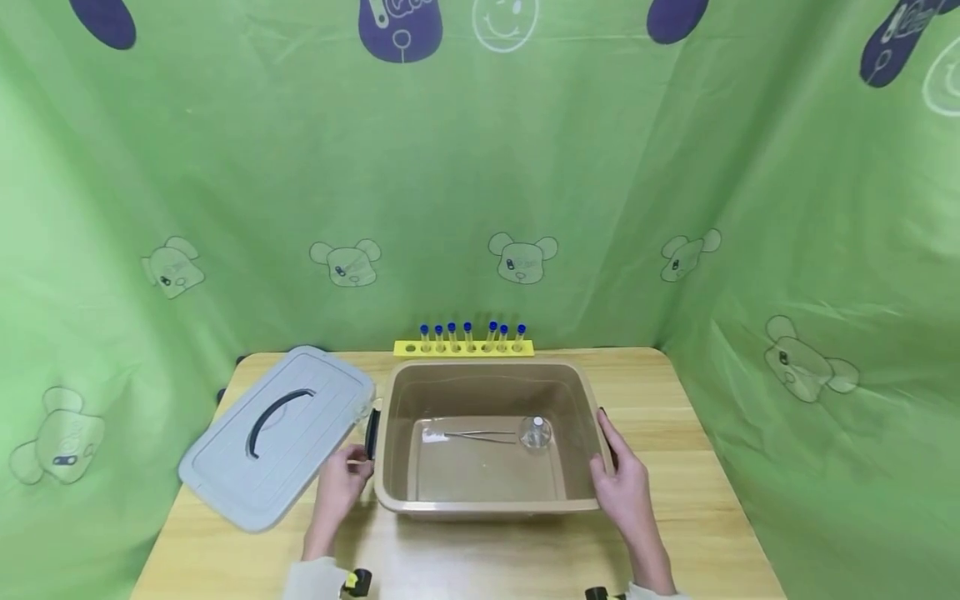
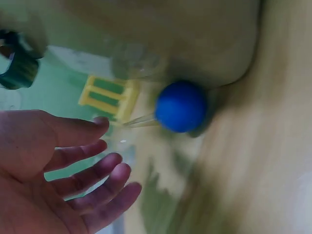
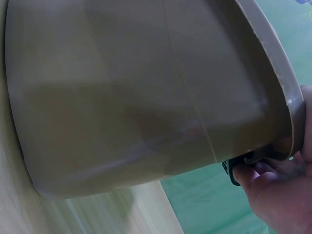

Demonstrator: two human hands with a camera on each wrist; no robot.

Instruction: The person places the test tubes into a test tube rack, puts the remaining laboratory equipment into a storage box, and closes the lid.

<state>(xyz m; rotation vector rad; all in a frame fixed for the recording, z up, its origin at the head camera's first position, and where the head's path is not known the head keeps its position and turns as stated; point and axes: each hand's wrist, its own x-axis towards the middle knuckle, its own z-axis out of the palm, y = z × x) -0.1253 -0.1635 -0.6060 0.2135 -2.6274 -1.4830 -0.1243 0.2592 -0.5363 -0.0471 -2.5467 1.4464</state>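
Note:
A brown plastic storage box without its lid stands on the table between my hands. My right hand grips its right end, thumb over the rim and fingers around the black handle in the right wrist view. My left hand is beside the left handle, its fingers spread and holding nothing in the left wrist view. Close past these fingertips lies a blue bulb with a clear thin stem. Inside the box are thin metal tweezers and a round clear glass vessel with a white cap.
The grey lid with a black handle lies at the left of the table. Behind the box, a yellow rack holds several tubes with blue caps. A green curtain surrounds the table's back and sides.

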